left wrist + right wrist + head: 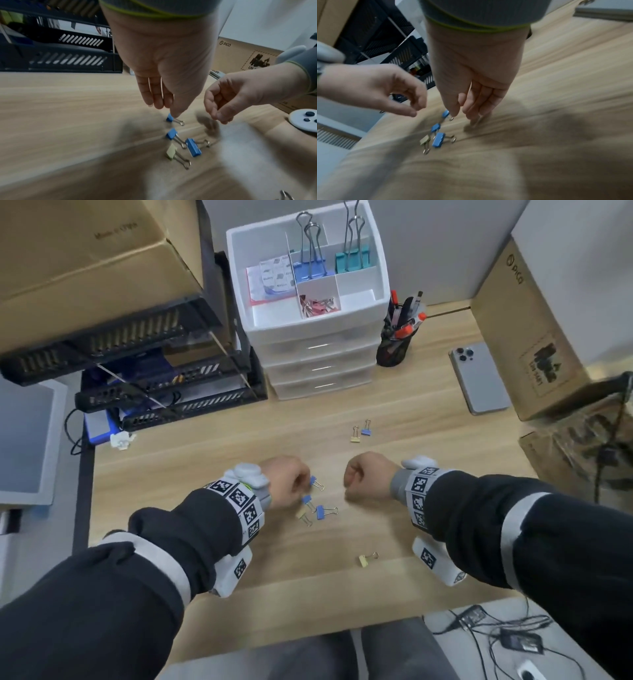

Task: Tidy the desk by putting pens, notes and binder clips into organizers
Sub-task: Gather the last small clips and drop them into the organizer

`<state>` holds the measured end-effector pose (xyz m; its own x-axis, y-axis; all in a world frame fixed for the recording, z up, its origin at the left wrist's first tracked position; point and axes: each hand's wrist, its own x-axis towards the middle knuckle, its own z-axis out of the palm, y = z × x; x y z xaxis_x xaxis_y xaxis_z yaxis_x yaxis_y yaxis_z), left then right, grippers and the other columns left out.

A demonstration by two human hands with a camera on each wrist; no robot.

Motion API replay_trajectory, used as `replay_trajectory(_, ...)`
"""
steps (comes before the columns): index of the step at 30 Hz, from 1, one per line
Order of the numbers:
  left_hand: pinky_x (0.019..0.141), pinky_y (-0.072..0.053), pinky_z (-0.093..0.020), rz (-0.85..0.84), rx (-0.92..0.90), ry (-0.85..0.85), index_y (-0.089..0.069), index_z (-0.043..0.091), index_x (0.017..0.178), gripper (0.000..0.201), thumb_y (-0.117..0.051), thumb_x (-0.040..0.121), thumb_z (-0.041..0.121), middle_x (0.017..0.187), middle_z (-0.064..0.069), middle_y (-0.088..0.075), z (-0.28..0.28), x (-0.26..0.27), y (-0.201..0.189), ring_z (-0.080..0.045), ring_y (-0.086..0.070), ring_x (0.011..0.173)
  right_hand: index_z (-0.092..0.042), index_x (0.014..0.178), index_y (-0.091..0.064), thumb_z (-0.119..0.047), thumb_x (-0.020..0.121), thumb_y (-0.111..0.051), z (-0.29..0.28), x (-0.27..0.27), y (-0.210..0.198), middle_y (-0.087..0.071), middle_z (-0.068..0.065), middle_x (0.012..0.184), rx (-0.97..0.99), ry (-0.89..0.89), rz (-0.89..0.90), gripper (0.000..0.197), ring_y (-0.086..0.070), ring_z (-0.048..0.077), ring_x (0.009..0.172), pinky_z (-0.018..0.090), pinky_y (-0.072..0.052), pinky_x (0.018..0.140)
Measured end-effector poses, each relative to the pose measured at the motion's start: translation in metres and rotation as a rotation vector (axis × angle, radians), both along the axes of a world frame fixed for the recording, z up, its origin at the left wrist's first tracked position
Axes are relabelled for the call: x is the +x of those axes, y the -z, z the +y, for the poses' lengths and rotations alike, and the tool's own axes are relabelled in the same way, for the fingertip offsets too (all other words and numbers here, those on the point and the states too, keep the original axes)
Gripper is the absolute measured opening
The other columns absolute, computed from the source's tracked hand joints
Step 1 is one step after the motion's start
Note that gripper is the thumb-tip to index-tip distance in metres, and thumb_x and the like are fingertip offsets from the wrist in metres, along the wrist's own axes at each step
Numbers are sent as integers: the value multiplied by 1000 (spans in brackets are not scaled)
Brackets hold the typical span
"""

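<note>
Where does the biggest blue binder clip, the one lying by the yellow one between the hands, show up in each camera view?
Head: biggest blue binder clip lies lower centre, between the wrists.
Left wrist: lower right of centre, below the left hand.
Right wrist: lower left of centre.
Shared landmark: the yellow clip just to its left in all three views.

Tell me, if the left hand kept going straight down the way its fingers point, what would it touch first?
Most likely the small blue binder clip right under the left hand; the fingertips look on it or almost on it. Beneath that is the wooden desk.
</note>
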<state>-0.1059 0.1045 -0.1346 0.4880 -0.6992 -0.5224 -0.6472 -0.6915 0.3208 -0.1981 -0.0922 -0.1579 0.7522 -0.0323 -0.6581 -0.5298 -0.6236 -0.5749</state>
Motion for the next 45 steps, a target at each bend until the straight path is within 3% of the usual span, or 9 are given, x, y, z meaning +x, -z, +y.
replay_trajectory(5,64,-42,-27,48,9,45,-70,23,90,18,-61,81,10,80,11,-54,-2,-6,24,-20,-60,81,-22,90,-68,-22,71,-75,38,-6,20,-64,-10,81,-13,-118,-64,19,-63,13,77,28,-53,68)
replay_trajectory(11,68,-46,-29,95,41,44,-67,22,92,21,-62,77,8,82,10,-52,4,-14,44,-18,-55,79,-28,99,-65,-36,74,-72,60,-14,49,-52,-11,89,-160,-214,-189,27,-58,16,83,26,-36,64)
replay_trajectory(17,68,-51,-33,139,52,-12,-68,21,87,14,-63,75,14,83,9,-54,7,-14,52,-20,-60,79,-23,95,-62,-28,78,-69,63,-20,57,-52,-7,97,-148,-190,-270,20,-53,17,89,27,-36,67)
replay_trajectory(24,73,-54,-36,147,31,-90,-68,17,81,10,-60,75,16,90,2,-61,4,-14,52,-22,-62,83,-21,104,-60,-26,81,-62,17,0,35,-61,-8,81,-104,142,-299,23,-55,16,76,26,-41,68)
replay_trajectory(28,74,-54,-38,174,43,-69,-64,17,82,20,-59,77,-2,93,-4,-66,1,-11,52,-26,-63,86,-20,123,-60,-24,88,-59,-25,18,31,-64,-2,93,-167,311,-321,35,-58,22,88,25,-36,74)
replay_trajectory(34,83,-54,-35,239,53,18,-71,13,99,35,-56,75,-9,91,-6,-67,7,-1,58,-26,-67,92,-8,109,-56,-18,93,-51,-55,38,39,-64,10,96,-219,401,-185,20,-60,33,90,32,-39,70)
replay_trajectory(39,68,-44,-29,183,22,58,-68,14,101,22,-58,86,1,95,0,-51,6,-4,60,-21,-54,78,-13,121,-49,-3,86,-47,-56,45,45,-54,11,117,-222,186,-208,36,-55,32,103,35,-43,85)
replay_trajectory(42,65,-39,-27,148,20,69,-68,14,95,18,-58,85,4,94,2,-47,7,-5,64,-21,-52,77,-25,131,-44,-2,81,-53,-57,45,48,-46,7,119,-290,-40,-151,56,-54,29,94,32,-40,78)
replay_trajectory(45,62,-34,-26,130,3,60,-65,16,85,14,-58,80,6,90,3,-50,8,-6,68,-23,-57,79,-27,127,-49,-3,83,-54,-60,46,54,-47,6,117,-342,-104,-155,50,-54,29,82,30,-39,71)
